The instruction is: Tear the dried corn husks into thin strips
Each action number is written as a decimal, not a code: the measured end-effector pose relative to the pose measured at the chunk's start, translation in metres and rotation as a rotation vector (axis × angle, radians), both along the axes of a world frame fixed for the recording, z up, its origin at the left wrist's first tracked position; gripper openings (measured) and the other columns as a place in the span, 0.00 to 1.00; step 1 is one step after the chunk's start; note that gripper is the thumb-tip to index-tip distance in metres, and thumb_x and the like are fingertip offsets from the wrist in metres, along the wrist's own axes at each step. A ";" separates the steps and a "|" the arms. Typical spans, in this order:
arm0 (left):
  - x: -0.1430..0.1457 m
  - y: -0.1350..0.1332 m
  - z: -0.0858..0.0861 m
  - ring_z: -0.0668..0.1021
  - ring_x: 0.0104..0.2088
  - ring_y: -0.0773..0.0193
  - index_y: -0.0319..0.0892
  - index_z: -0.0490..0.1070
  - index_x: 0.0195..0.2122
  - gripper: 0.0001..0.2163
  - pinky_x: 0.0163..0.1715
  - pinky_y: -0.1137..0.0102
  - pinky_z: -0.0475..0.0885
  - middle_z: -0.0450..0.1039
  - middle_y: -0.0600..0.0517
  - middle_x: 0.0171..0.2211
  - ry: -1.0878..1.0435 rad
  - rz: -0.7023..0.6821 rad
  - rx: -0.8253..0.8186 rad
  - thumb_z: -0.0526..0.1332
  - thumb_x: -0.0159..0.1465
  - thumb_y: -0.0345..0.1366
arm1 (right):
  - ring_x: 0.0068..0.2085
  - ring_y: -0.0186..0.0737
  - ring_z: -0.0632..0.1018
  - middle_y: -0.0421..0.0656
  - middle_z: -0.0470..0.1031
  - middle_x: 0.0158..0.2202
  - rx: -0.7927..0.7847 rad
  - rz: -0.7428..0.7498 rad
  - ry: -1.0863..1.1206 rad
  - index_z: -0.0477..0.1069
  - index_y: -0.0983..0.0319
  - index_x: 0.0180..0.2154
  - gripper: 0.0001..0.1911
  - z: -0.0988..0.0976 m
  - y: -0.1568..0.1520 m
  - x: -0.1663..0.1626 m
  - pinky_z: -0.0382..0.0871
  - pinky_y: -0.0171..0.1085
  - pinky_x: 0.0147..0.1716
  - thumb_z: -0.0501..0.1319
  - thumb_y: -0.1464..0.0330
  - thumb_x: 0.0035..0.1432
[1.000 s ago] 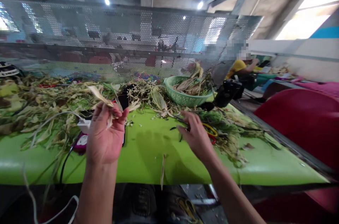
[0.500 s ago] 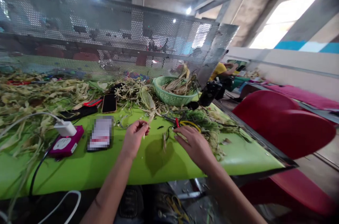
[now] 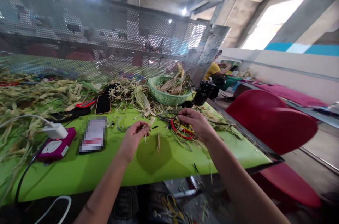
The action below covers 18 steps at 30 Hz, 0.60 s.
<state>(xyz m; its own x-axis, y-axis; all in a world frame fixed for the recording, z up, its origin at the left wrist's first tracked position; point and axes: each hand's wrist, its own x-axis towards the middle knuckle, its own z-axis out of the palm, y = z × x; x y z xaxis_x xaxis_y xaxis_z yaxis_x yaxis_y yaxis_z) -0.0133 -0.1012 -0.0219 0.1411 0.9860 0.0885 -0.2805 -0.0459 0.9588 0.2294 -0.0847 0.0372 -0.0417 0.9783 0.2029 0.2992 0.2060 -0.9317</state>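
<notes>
The left hand (image 3: pixel 134 136) pinches a pale husk strip (image 3: pixel 152 122) between thumb and fingers, above the near middle of the desk (image 3: pixel 106 173); the strip sticks out past the fingertips, with a thin end hanging below; it looks dry and papery, so it should weigh next to nothing, bend easily along its flat and split along the grain if tugged sideways; its broader part, held flat between thumb and forefinger, seems the safest grip, the frayed end the weakest.

To the right, the right hand (image 3: pixel 195 121) bends its fingers close by the red loop (image 3: pixel 182 135) and the yellow loop (image 3: pixel 187 128); whether it grips anything is unclear; both loops look smooth and firmer than husk.

Between the hands, a loose strip (image 3: pixel 158 141) lies on the desk; farther off stands a green basket (image 3: pixel 169 100) of dry husks, rigid-looking and best taken by its rim; far left spreads a husk heap (image 3: pixel 55 91), light but tangled.
</notes>
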 end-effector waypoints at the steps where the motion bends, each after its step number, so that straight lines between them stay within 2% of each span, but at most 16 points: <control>1: 0.003 -0.001 0.004 0.73 0.33 0.65 0.41 0.73 0.34 0.09 0.38 0.69 0.69 0.73 0.50 0.36 -0.011 -0.011 0.008 0.65 0.55 0.39 | 0.28 0.33 0.70 0.37 0.71 0.27 -0.018 0.026 0.013 0.71 0.62 0.31 0.13 0.003 -0.003 -0.001 0.63 0.34 0.31 0.67 0.61 0.48; 4: 0.014 -0.001 0.016 0.74 0.36 0.64 0.41 0.74 0.30 0.07 0.38 0.68 0.70 0.70 0.47 0.50 -0.046 -0.095 0.054 0.66 0.53 0.38 | 0.29 0.34 0.71 0.38 0.72 0.26 -0.060 0.144 -0.047 0.71 0.63 0.31 0.11 0.002 -0.011 -0.010 0.63 0.34 0.31 0.67 0.63 0.49; 6: 0.023 0.000 0.020 0.74 0.36 0.64 0.41 0.74 0.29 0.07 0.38 0.68 0.70 0.69 0.47 0.53 -0.038 -0.200 0.075 0.66 0.53 0.38 | 0.29 0.35 0.71 0.38 0.72 0.26 -0.035 0.193 -0.121 0.72 0.63 0.29 0.09 -0.003 -0.014 -0.018 0.62 0.34 0.31 0.66 0.65 0.49; 9: 0.033 0.004 0.020 0.73 0.34 0.65 0.40 0.74 0.30 0.09 0.37 0.70 0.69 0.74 0.47 0.42 -0.017 -0.314 0.073 0.67 0.53 0.39 | 0.30 0.36 0.71 0.38 0.71 0.26 0.031 0.215 -0.196 0.73 0.63 0.29 0.06 -0.008 -0.016 -0.026 0.62 0.34 0.32 0.64 0.66 0.50; 12: 0.035 0.008 0.013 0.71 0.30 0.66 0.40 0.73 0.31 0.09 0.34 0.72 0.66 0.72 0.52 0.29 0.000 -0.294 0.055 0.67 0.53 0.39 | 0.30 0.36 0.71 0.38 0.72 0.27 0.048 0.211 -0.197 0.73 0.63 0.30 0.07 -0.007 -0.017 -0.027 0.62 0.34 0.32 0.64 0.65 0.51; 15: 0.028 0.009 0.005 0.71 0.30 0.67 0.40 0.73 0.31 0.08 0.35 0.72 0.66 0.70 0.53 0.28 -0.011 -0.262 0.027 0.67 0.55 0.39 | 0.31 0.37 0.72 0.40 0.73 0.28 0.052 0.190 -0.230 0.73 0.63 0.32 0.09 -0.005 -0.016 -0.015 0.63 0.34 0.31 0.62 0.63 0.53; 18: 0.019 0.006 0.001 0.72 0.31 0.67 0.41 0.73 0.32 0.08 0.38 0.72 0.66 0.71 0.53 0.29 -0.085 -0.241 -0.015 0.66 0.56 0.39 | 0.35 0.40 0.74 0.42 0.76 0.36 0.096 0.074 -0.468 0.73 0.61 0.40 0.11 -0.007 -0.013 0.009 0.64 0.35 0.34 0.59 0.64 0.56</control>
